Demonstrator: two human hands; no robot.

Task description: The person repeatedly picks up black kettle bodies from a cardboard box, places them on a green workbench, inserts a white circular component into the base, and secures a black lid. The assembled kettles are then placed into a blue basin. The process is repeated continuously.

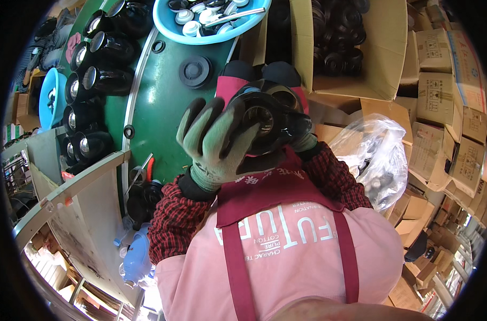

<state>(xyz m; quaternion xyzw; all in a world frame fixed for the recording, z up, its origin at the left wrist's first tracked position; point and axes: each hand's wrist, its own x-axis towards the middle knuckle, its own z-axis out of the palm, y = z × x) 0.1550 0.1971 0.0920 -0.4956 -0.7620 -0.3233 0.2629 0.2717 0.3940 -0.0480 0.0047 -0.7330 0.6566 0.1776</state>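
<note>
Close in front of my chest is a glossy black jug-like part, tilted so that its round opening faces up at me. My left hand, in a grey-green glove with dark fingertips, grips its left side, thumb along the lower edge and the other fingers raised and bent. On the far right side my right hand, gloved too, supports the part; most of its fingers are hidden behind it. A flat black round disc lies on the green table beyond my left hand.
Several glossy black jugs with silvery mouths line the table's left side. A blue basin of black and white lids stands at the back. An open carton of black parts is at back right, near a clear plastic bag and stacked cartons.
</note>
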